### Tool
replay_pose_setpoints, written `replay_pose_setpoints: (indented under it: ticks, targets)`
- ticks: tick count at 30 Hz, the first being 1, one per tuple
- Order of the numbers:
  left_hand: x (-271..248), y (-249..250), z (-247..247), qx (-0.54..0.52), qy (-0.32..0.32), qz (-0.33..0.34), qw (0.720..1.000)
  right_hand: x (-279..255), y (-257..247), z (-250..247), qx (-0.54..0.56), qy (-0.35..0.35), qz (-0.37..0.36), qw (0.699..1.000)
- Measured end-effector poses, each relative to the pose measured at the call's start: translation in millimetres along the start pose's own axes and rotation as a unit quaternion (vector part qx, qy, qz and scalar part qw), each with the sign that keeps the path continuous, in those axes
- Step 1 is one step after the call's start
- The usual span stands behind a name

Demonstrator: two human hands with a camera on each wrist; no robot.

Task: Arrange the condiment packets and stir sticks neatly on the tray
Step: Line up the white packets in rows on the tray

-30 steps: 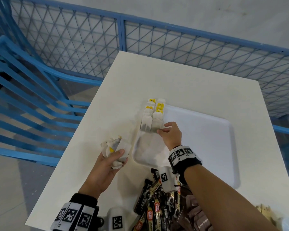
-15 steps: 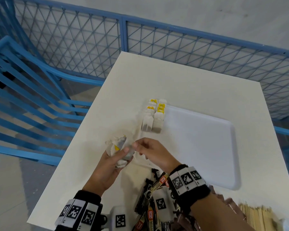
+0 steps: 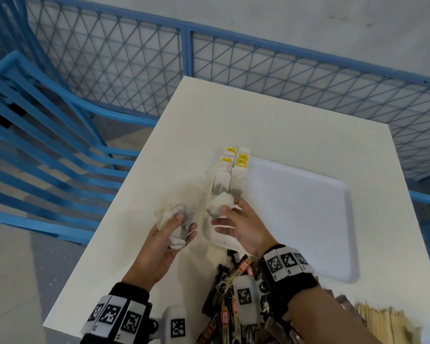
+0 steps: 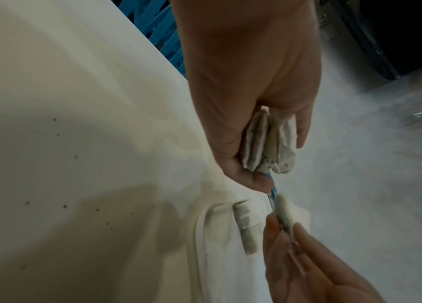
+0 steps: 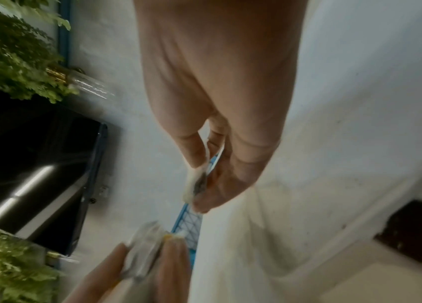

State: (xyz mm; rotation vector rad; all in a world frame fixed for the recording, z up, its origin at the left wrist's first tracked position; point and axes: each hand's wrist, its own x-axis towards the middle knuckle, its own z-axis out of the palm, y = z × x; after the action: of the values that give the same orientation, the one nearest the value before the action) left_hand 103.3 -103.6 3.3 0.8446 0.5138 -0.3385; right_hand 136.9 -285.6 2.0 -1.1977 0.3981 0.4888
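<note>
A white tray (image 3: 308, 219) lies on the white table (image 3: 258, 125). Two rows of white tea bags with yellow tags (image 3: 231, 170) stand along the tray's left edge. My left hand (image 3: 169, 234) hovers over the table left of the tray and grips a bunch of crumpled tea bags (image 3: 175, 219), also seen in the left wrist view (image 4: 269, 143). My right hand (image 3: 241, 224) is over the tray's near-left corner and pinches a single tea bag (image 3: 220, 203) between thumb and fingers, just in front of the rows; the right wrist view shows that tea bag (image 5: 197, 184) too.
A heap of dark and red-labelled sachets (image 3: 229, 294) lies at the table's near edge under my right wrist. Wooden stir sticks (image 3: 382, 324) lie at the near right. A blue mesh fence (image 3: 233, 70) and a blue chair (image 3: 47, 135) border the table.
My right hand left the tea bag rows, reached to the bunch in my left hand, took one tea bag from it, and now carries it back toward the rows.
</note>
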Motion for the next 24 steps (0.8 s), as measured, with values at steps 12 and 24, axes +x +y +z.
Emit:
replay_pose_setpoints:
  ticks: [12,24]
  targets:
    - [1,2,-10,-0.003,0.011,0.002,1.000,61,-4,-19,-0.266,0.142,-0.067,0.951]
    - [4,0,-10,0.004,0.003,0.001,1.000,76,-5,-13,-0.373,0.199,-0.126,0.897]
